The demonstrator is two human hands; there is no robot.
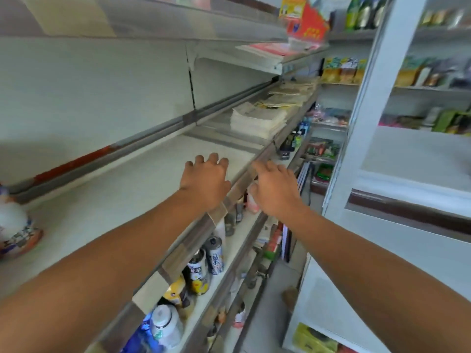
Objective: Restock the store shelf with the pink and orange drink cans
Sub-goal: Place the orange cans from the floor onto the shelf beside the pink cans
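Both my arms reach forward over a long white store shelf (142,174). My left hand (206,180) hovers above the shelf near its front rail, fingers spread and slightly bent, holding nothing. My right hand (276,189) is just past the rail (239,184), over the aisle side, fingers relaxed and empty. A pale pink can (252,203) stands on the shelf below, partly hidden under my right hand. No orange can can be made out; the picture is blurred.
Stacked papers (257,121) lie further along the shelf. A white and blue jar (15,225) stands at the left. Several drink cans (214,256) and bottles fill the lower shelf. A white glass-door cabinet (382,149) stands on the right of the narrow aisle.
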